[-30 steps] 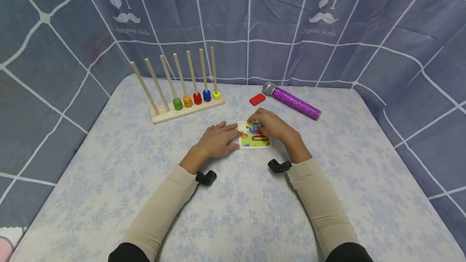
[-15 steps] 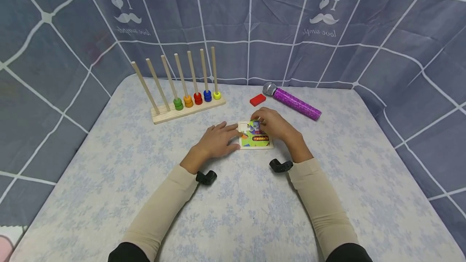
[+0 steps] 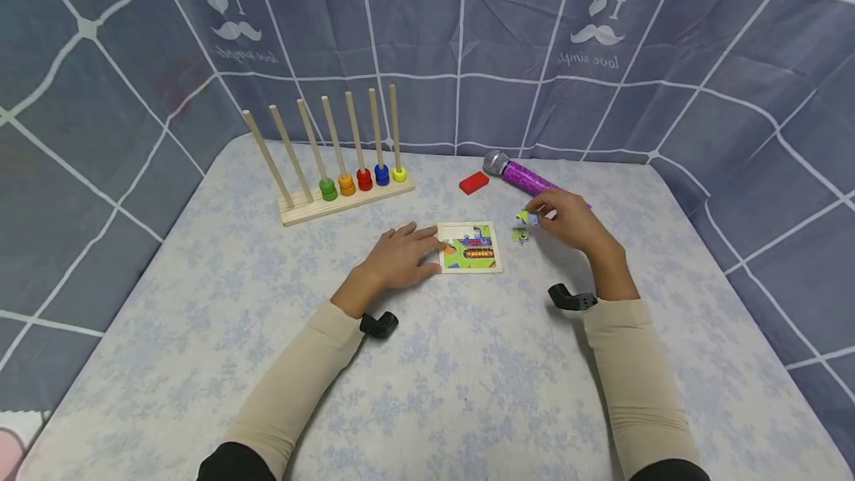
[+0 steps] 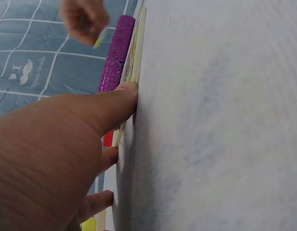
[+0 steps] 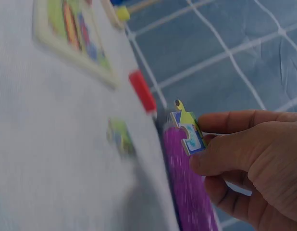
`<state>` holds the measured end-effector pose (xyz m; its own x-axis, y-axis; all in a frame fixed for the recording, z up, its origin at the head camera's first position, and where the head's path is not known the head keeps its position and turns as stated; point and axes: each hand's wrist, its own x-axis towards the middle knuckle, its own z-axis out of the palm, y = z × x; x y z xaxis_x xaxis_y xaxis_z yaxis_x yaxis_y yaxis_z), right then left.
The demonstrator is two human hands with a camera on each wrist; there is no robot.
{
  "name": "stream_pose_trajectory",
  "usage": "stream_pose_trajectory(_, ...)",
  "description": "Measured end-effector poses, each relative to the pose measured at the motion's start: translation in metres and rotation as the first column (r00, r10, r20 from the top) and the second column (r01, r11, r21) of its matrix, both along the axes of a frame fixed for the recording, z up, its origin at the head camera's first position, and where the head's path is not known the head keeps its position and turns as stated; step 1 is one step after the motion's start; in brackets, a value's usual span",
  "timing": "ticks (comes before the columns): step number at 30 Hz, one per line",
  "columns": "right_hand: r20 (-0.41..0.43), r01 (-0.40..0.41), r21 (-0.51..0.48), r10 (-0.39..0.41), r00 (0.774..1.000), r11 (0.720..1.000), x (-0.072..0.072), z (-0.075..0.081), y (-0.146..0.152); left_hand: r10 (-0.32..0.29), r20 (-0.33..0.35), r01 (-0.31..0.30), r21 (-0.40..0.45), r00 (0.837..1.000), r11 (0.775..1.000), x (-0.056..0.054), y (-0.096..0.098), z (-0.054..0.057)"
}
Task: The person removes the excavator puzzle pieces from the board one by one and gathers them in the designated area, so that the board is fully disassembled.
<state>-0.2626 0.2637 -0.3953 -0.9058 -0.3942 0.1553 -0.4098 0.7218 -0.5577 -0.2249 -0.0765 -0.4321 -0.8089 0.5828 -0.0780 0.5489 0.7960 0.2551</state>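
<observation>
A small wooden jigsaw puzzle (image 3: 470, 248) lies in its pale frame mid-table, showing a colourful train-like picture and a bare strip along its upper part. My left hand (image 3: 399, 258), fingers spread and fairly straight, touches the frame's left side; in the left wrist view its thumb (image 4: 112, 108) presses the edge. To the right of the frame, my right hand (image 3: 573, 221) pinches a puzzle piece (image 5: 191, 134) between thumb and fingers, raised above the table. Another green puzzle piece (image 3: 520, 235) lies on the table between frame and right hand, blurred in the right wrist view.
A wooden peg rack (image 3: 347, 203) with coloured rings stands at the back left. Behind the puzzle lies a red block (image 3: 473, 182). A purple glittery microphone (image 3: 524, 176) lies at the back right, partly behind the right hand. A grey-blue checked curtain (image 3: 414, 36) borders the table.
My right hand has moved from the puzzle's upper right part out to the right, and now a piece shows in its fingers. The loose piece on the table has come into sight. My left hand stays put.
</observation>
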Motion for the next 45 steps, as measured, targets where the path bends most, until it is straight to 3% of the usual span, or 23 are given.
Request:
stream_pose_trajectory(4, 0.073, 0.058, 0.033, -0.060, 0.996, 0.998, 0.006, -0.010, 0.031, 0.007, -0.006, -0.007, 0.002, 1.000, 1.000, 0.000, 0.000, 0.000)
stream_pose_trajectory(9, 0.150, 0.112, 0.042, -0.117, 0.982, 0.993, 0.014, -0.023, 0.047, 0.007, -0.003, -0.007, 0.003, 1.000, 1.000, -0.001, 0.000, 0.000)
stream_pose_trajectory(23, 0.070, 0.076, 0.029, -0.078, 0.994, 0.997, 0.014, -0.030, 0.045, 0.017, 0.025, -0.017, 0.007, 1.000, 1.000, 0.001, 0.000, 0.000)
stream_pose_trajectory(35, 0.095, 0.117, 0.064, -0.123, 0.988, 0.991, 0.014, -0.033, 0.045, 0.007, 0.020, -0.007, 0.016, 1.000, 1.000, 0.000, 0.000, -0.001)
stream_pose_trajectory(45, 0.112, 0.102, 0.066, -0.109, 0.988, 0.993, 0.015, -0.029, 0.044, 0.003, 0.017, -0.003, 0.012, 1.000, 1.000, 0.000, 0.000, -0.001)
